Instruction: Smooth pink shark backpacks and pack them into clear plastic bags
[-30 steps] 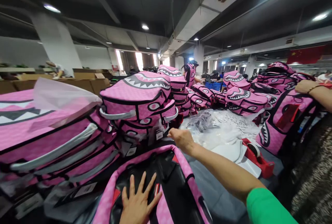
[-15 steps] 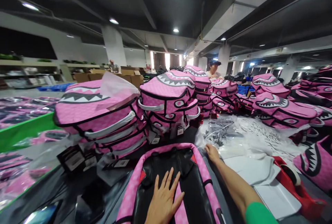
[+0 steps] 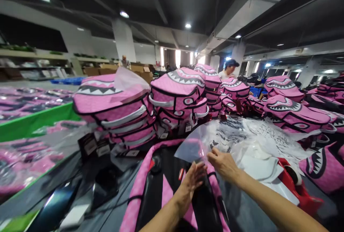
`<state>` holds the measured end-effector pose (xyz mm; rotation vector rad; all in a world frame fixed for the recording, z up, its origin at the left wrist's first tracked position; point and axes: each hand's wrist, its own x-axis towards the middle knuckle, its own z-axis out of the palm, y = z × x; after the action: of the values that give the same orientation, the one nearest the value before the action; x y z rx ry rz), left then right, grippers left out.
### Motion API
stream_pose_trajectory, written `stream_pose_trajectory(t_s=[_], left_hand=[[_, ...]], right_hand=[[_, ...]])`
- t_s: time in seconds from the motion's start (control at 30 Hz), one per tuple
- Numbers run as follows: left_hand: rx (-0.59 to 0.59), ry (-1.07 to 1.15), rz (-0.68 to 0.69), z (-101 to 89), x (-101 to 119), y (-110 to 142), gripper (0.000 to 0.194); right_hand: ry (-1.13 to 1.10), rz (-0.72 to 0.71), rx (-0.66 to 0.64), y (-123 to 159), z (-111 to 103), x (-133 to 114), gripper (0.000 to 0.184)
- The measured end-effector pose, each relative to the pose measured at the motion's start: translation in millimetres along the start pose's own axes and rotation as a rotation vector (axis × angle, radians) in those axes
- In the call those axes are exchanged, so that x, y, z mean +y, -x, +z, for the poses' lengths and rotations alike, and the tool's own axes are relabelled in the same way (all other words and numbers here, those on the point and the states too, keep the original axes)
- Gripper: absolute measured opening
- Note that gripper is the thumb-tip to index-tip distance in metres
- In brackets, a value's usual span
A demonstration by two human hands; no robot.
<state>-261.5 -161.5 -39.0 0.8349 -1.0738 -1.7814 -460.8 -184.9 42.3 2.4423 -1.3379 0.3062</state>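
Clear plastic bag (image 3: 200,142), held up over the top end of a pink-and-black backpack (image 3: 166,192) that lies back-side up on the dark table (image 3: 107,196) directly before the person. Right hand (image 3: 224,165): fingers closed in a pinch on the bag's lower right edge, arm reaching in from the lower right. Left hand (image 3: 193,180): fingers extended and held close together, fingertips meeting the bag's lower edge just beside the right hand; whether they grip the film or merely touch it cannot be told. The bag rises from the two hands as a translucent sheet, through which further plastic bags (image 3: 255,138) spread on the table are visible. Behind the backpack stand stacks of pink shark-mouth backpacks (image 3: 177,99), each with white handles and hanging tags. A red tape dispenser (image 3: 298,189) lies to the right, well apart from the hands. Another person (image 3: 228,70) stands beyond the stacks.
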Motion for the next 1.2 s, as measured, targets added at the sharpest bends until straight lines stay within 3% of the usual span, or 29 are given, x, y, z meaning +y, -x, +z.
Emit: stream_pose_trajectory(t_s=[0.03, 0.1, 0.17, 0.2, 0.3, 0.4, 0.5, 0.63, 0.7, 0.77, 0.83, 0.93, 0.97, 1.03, 1.1, 1.17, 1.2], left_hand=[[0.042, 0.201, -0.083, 11.2, 5, 7, 0.08], [0.248, 0.405, -0.202, 22.0, 11, 21, 0.063], [0.43, 0.398, -0.238, 20.9, 10, 37, 0.038], [0.463, 0.361, -0.235, 18.4, 8, 46, 0.03], [0.412, 0.256, -0.186, 14.4, 0, 65, 0.033], [0.344, 0.144, -0.069, 19.7, -2, 72, 0.052], [0.332, -0.024, 0.091, 22.2, 4, 66, 0.06], [0.387, -0.267, 0.255, 1.3, 17, 62, 0.072], [0.392, -0.436, 0.334, -12.7, 21, 65, 0.072], [0.413, -0.718, 0.472, -20.2, 22, 70, 0.052], [0.446, -1.046, 0.632, -19.5, 22, 72, 0.029], [0.427, -1.368, 0.719, -13.6, 28, 67, 0.043], [0.42, -1.409, 0.718, -13.4, 33, 64, 0.04], [0.502, -1.4, 0.787, -16.9, 44, 62, 0.032], [0.644, -1.366, 0.978, -21.5, 53, 66, 0.027], [0.75, -1.389, 1.189, -22.1, 53, 75, 0.026], [0.77, -1.423, 1.247, -20.2, 49, 80, 0.026]], right_hand=[[0.047, -0.049, -0.01, 12, 0, -11, 0.017], [0.11, -0.117, -0.02, 36, 0, -26, 0.018], [0.128, -0.132, -0.032, 57, -1, -34, 0.019], [0.118, -0.124, -0.044, 66, -2, -37, 0.018], [-0.041, -0.04, -0.051, 85, -10, -50, 0.01], [-0.402, 0.157, -0.034, 87, -16, -73, 0.029], [-0.809, 0.361, -0.051, 78, -12, -90, 0.035], [-1.323, 0.513, -0.168, 68, -4, -83, 0.044], [-1.411, 0.607, -0.17, 63, -3, -75, 0.047], [-1.372, 0.657, -0.068, 55, -4, -71, 0.047], [-1.252, 0.606, 0.034, 45, -7, -74, 0.041], [-1.026, 0.431, 0.022, 38, -17, -85, 0.025], [-0.917, 0.372, 0.015, 40, -21, -88, 0.02], [-0.642, 0.319, 0.037, 52, -28, -91, 0.026], [-0.399, 0.39, 0.053, 72, -32, -89, 0.025], [-0.358, 0.511, 0.022, 95, -35, -86, 0.009], [-0.438, 0.553, -0.001, 107, -37, -85, 0.003]])
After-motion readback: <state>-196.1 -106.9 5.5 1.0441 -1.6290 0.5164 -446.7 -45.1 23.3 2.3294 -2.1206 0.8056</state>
